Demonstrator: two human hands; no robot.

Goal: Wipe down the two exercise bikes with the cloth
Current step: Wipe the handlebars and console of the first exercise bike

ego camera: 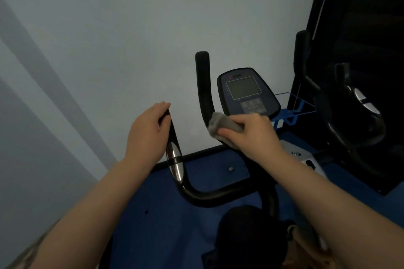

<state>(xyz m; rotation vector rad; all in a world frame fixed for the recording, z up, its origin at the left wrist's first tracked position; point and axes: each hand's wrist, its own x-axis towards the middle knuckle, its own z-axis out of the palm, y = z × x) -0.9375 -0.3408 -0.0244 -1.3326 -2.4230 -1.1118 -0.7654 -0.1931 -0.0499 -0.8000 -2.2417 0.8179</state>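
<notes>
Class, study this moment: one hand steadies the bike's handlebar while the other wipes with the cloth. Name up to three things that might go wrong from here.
1. The right hand wipes with the grey cloth just under the console; a slip might press its buttons.
2. The cloth is bunched, so it may skip parts of the right handlebar.
3. The left hand covers the left handlebar tip, and the second bike stands in dim light, so spots there could go unwiped.

Dim bluish light, soft blur, diagonal wall (pixel 65 72) shadows, dark right edge
</notes>
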